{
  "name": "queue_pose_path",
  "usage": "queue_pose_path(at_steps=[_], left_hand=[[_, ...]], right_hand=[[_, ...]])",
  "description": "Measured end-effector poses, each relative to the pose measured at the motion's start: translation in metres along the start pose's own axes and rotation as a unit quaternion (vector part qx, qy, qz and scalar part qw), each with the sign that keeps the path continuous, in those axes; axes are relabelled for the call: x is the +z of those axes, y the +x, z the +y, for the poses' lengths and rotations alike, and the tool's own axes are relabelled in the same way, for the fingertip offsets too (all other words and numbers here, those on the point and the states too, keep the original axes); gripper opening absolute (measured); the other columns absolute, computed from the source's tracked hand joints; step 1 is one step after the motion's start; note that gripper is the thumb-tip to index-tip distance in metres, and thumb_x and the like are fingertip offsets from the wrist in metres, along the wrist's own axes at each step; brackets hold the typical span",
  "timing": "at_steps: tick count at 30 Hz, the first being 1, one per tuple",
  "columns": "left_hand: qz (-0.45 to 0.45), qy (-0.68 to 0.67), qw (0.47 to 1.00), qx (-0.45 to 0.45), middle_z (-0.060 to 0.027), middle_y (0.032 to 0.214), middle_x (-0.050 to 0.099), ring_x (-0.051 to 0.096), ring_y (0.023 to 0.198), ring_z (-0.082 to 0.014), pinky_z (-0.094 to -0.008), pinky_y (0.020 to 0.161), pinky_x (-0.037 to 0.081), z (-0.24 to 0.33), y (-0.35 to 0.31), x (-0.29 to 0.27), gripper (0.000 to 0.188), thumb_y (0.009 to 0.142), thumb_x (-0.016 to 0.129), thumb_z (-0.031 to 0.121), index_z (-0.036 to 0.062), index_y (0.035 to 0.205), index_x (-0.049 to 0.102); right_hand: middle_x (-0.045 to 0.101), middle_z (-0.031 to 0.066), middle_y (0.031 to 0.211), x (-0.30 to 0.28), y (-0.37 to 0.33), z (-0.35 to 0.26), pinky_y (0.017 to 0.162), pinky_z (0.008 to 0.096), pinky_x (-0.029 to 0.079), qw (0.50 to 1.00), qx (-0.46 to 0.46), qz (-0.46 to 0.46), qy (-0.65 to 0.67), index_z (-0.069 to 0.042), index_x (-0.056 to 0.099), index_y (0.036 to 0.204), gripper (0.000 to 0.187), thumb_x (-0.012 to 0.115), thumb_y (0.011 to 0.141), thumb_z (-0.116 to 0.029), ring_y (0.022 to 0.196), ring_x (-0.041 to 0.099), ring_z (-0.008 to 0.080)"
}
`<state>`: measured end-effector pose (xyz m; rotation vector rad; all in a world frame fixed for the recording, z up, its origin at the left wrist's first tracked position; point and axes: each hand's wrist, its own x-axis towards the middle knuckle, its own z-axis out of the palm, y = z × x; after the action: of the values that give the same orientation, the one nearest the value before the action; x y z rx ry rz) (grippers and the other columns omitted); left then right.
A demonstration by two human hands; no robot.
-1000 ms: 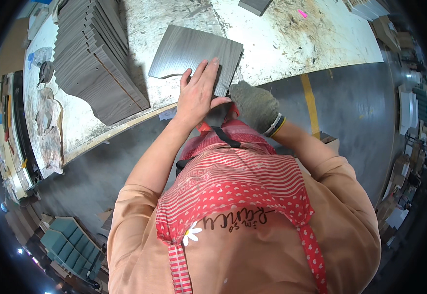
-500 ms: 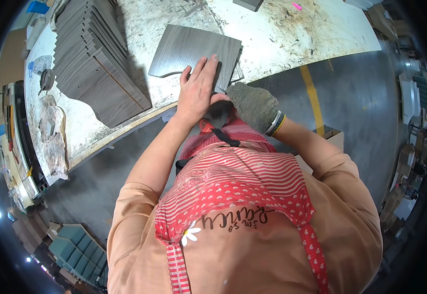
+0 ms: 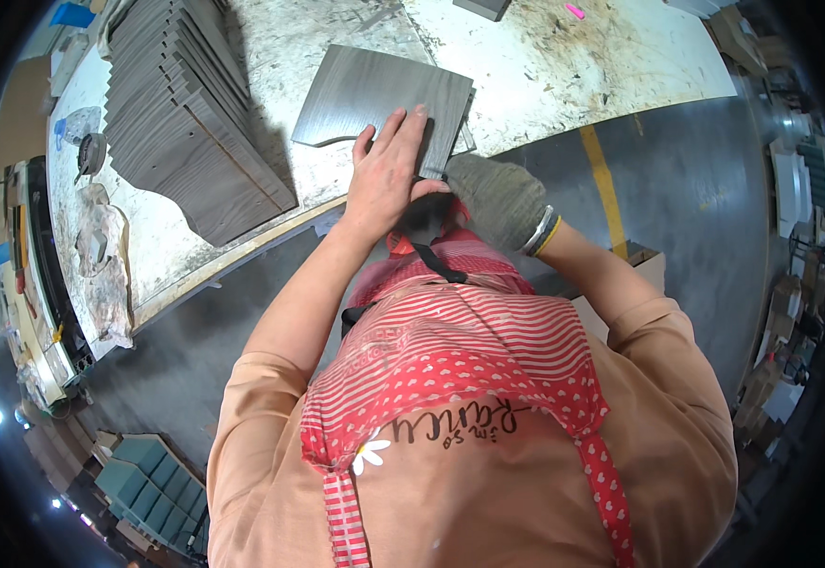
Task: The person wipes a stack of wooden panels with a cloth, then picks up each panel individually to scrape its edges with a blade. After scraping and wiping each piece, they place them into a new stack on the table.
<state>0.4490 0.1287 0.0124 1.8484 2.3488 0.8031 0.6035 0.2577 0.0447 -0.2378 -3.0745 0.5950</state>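
My bare left hand (image 3: 389, 175) lies flat on a grey wood-grain board (image 3: 374, 90), its fingers stretched out and its thumb along the near edge. The board has a curved cut on its left side and rests at the front of the worktable. At the board's near right corner my right hand (image 3: 499, 201), in a grey work glove, is closed. Its fingertips and whatever they hold are hidden. A dark rounded thing (image 3: 426, 216) sits just below the board, against my apron; its kind is unclear.
A long row of matching grey boards (image 3: 195, 156) stands on edge to the left on the stained white worktable (image 3: 516, 66). Farther left lie a tape roll (image 3: 91, 154) and crumpled plastic (image 3: 100, 256). A pink piece (image 3: 575, 10) lies at the far side. Teal bins (image 3: 152, 483) stand behind left.
My gloved right hand has shifted slightly right and toward me. The board has slid a little to the right, with my left hand still flat on it.
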Motion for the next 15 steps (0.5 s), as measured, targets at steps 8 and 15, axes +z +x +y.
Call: queue_pose_path(at_steps=[8,15], left_hand=[[0.006,0.001,1.0,-0.004,-0.0108,0.141,0.044,0.04,0.131,-0.0295,-0.049,0.105,0.027,0.0,0.0,0.0,0.094,0.067,0.071,0.048,0.0023,0.14,0.034],[0.019,0.004,1.0,0.0,-0.0116,0.138,0.046,0.04,0.131,-0.0296,-0.0487,0.105,0.026,-0.001,0.002,0.003,0.099,0.066,0.07,0.051,0.0038,0.143,0.032]], right_hand=[[0.062,0.0148,0.099,-0.002,-0.004,-0.014,0.073,0.0429,0.051,0.998,0.025,-0.053,0.028,-0.008,0.056,0.11,0.026,0.055,0.085,-0.016,0.087,0.064,0.0341],[0.063,0.0132,0.098,0.014,0.001,0.015,0.071,0.0421,0.051,0.982,-0.03,0.168,-0.078,-0.007,0.056,0.106,0.023,0.054,0.085,-0.014,0.088,0.064,0.032]])
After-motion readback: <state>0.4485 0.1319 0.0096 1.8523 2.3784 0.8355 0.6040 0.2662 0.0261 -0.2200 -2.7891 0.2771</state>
